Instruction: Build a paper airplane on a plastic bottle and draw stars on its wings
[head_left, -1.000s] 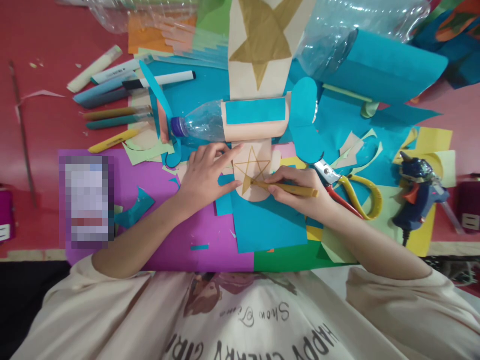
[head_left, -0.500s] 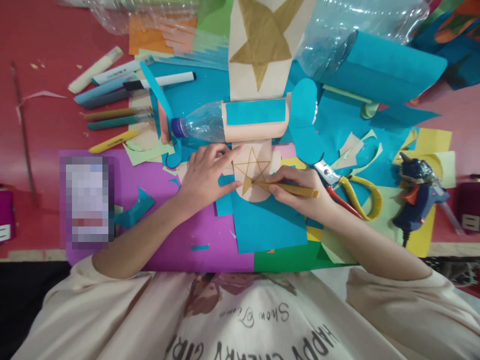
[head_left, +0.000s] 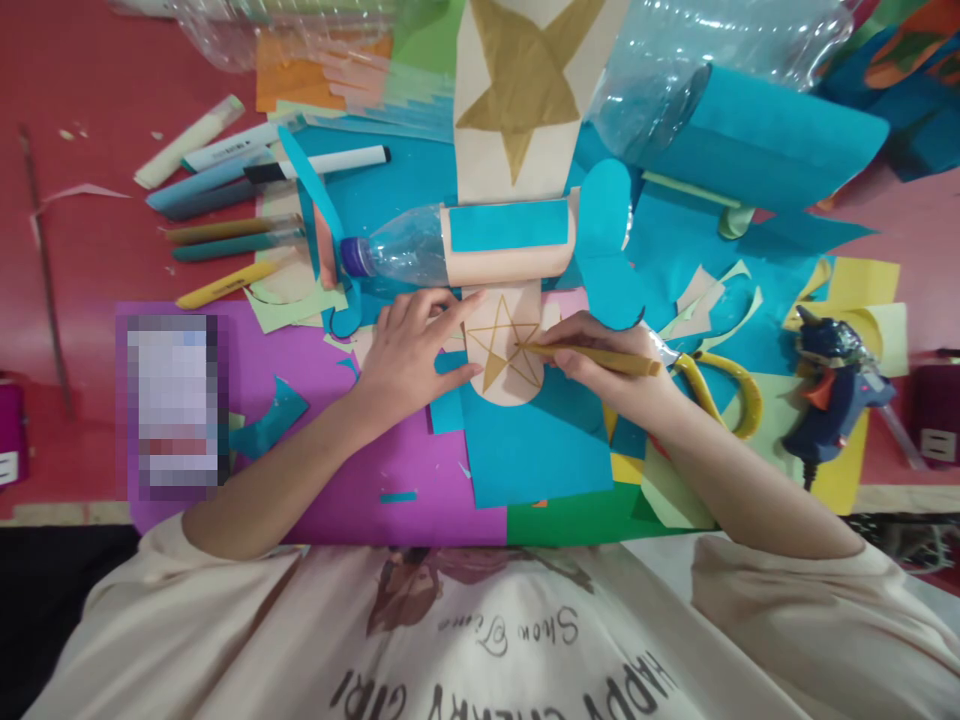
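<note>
My right hand [head_left: 611, 365] grips a gold-brown marker [head_left: 600, 357], its tip on a pale paper strip [head_left: 517, 388] with a rounded near end. A five-pointed star [head_left: 504, 342] is outlined there in gold, and its lower left point is filled in. My left hand [head_left: 409, 350] lies with fingers apart, thumb and forefinger at the strip's left edge. Just beyond the strip lies a plastic bottle [head_left: 409, 245] with a purple cap, wrapped in pale and blue paper. Farther off, a larger gold star [head_left: 525, 80] covers another pale paper piece.
Yellow-handled pliers or cutters [head_left: 724, 390] lie right of my right hand, near a blue glue gun [head_left: 836, 390]. Several markers [head_left: 217, 180] are spread at the left. A blurred phone-like object [head_left: 176, 400] rests on purple paper [head_left: 315, 500]. Blue paper [head_left: 540, 460] lies under the strip.
My right hand has shifted right and slightly up, taking the marker tip from the star's lower left point to its right side. My left hand stays put.
</note>
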